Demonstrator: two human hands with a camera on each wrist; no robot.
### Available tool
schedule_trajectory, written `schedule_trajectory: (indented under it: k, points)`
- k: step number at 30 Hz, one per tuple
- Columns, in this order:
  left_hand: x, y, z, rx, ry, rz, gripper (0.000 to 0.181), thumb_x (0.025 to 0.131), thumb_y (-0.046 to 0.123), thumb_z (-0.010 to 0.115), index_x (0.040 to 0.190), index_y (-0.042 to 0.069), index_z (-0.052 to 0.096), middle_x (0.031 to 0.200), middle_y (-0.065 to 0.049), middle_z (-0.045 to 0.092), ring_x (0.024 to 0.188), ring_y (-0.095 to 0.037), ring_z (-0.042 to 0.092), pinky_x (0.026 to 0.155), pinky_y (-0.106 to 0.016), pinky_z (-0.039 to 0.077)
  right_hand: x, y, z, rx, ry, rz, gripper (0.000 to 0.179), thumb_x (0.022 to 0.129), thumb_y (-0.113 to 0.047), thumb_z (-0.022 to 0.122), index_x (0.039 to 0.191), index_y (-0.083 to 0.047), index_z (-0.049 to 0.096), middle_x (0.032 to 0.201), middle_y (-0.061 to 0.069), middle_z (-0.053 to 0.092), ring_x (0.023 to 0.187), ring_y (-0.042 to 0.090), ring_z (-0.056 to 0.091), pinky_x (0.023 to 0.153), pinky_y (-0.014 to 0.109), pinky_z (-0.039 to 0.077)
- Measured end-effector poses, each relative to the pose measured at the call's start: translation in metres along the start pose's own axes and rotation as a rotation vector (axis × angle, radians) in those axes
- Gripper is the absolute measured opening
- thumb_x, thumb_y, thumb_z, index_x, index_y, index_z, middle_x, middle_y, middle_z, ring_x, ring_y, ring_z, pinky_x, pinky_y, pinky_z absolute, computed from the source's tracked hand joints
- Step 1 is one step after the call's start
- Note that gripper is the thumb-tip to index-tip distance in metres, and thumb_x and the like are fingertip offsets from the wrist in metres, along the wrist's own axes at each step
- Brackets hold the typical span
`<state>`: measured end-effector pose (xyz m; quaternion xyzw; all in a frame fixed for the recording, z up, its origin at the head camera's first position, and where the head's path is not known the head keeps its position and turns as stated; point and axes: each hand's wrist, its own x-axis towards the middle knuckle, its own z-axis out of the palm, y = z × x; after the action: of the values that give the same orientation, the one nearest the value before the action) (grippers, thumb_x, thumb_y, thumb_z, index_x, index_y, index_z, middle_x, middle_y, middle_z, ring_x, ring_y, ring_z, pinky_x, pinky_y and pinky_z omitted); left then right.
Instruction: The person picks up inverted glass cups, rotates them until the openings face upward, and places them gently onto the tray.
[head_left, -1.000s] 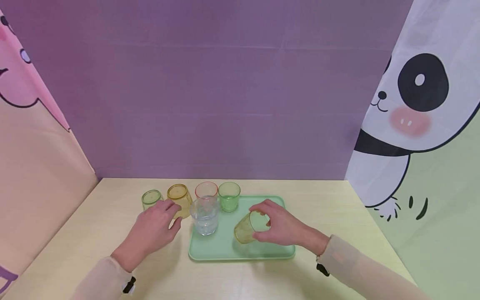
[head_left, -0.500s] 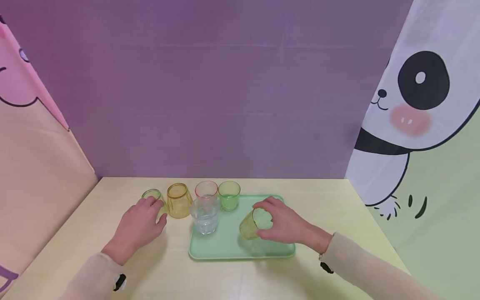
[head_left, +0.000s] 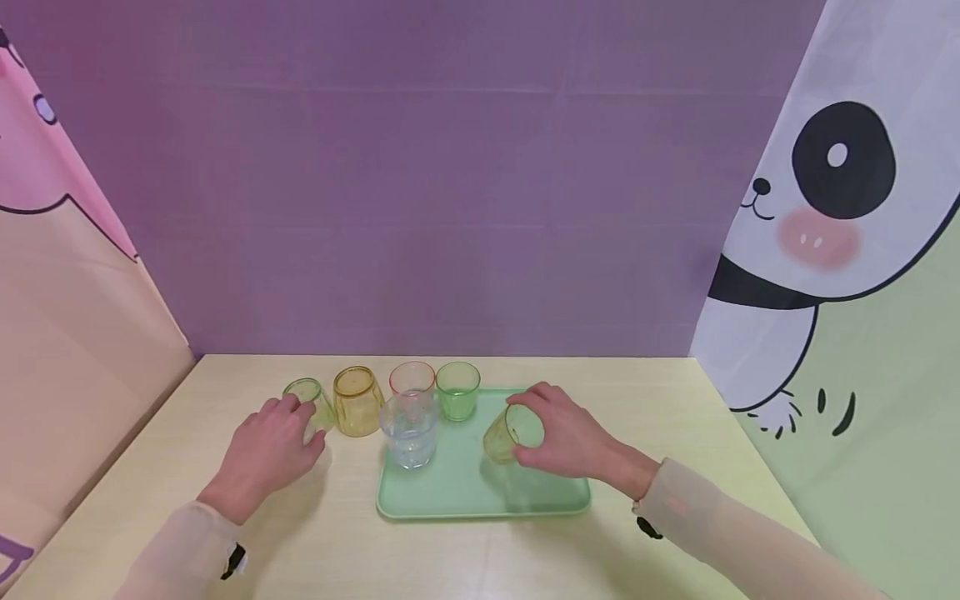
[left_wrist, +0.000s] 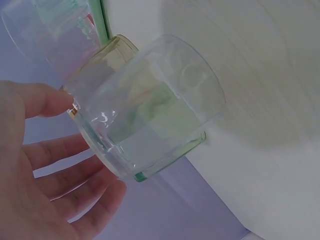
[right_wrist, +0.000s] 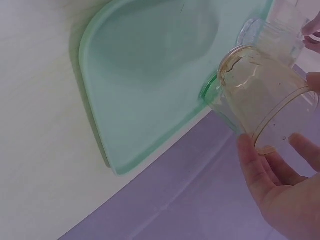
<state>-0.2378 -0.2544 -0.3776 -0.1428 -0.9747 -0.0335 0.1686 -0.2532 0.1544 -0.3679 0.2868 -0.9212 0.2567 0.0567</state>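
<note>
My right hand [head_left: 567, 435] holds a pale yellow glass [right_wrist: 270, 90] by its rim, fingers and thumb around the open end. This glass is tilted above the green tray [head_left: 525, 498], base toward the left. At the left, my left hand [head_left: 264, 450] has thumb and fingertips at the base of an upside-down clear glass [left_wrist: 170, 70]. In the head view that clear glass is hidden by the hand. Just behind it are an upturned green glass [head_left: 305, 387] and an upturned amber glass [head_left: 358, 408].
Upright near the tray's back left are a clear glass [head_left: 409, 442], a red-rimmed glass [head_left: 411, 375] and a green glass [head_left: 458, 392], close together. The pale wooden table [head_left: 337, 550] ends at a purple backdrop [head_left: 480, 208].
My left hand has moved left, from in front of the amber glass to the clear glass before the upturned green one. My right hand has shifted slightly right and away with the pale yellow glass.
</note>
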Motion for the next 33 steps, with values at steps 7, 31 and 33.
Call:
schedule_trajectory:
  k: [7,31,33]
  points:
    - [0.0,-0.003,0.002,-0.026,-0.034,-0.017,0.037,0.088,0.021,0.069,0.112,-0.007,0.067,0.104,-0.022,0.062,0.093,-0.042,0.059,0.069,-0.057,0.054,0.004,0.002,0.003,-0.031,0.014,0.009,0.058,0.08,-0.031,0.071,0.135,-0.013,0.062,0.122,0.001,0.056,0.113,0.021,0.052,0.081,0.038,0.052]
    - [-0.002,-0.006,-0.003,-0.06,-0.081,-0.064,0.033,0.086,0.018,0.069,0.11,-0.005,0.068,0.104,-0.021,0.063,0.093,-0.042,0.058,0.067,-0.059,0.054,0.046,-0.005,-0.011,0.016,0.091,0.109,0.059,0.081,-0.033,0.067,0.136,-0.014,0.061,0.132,0.008,0.055,0.121,0.026,0.05,0.085,0.049,0.051]
    - [-0.003,-0.006,-0.003,-0.06,-0.078,-0.067,0.033,0.086,0.018,0.069,0.11,-0.005,0.068,0.104,-0.021,0.063,0.093,-0.041,0.058,0.067,-0.059,0.054,0.048,-0.005,-0.014,0.021,0.108,0.107,0.058,0.082,-0.034,0.068,0.136,-0.015,0.061,0.13,0.008,0.055,0.119,0.027,0.051,0.086,0.049,0.051]
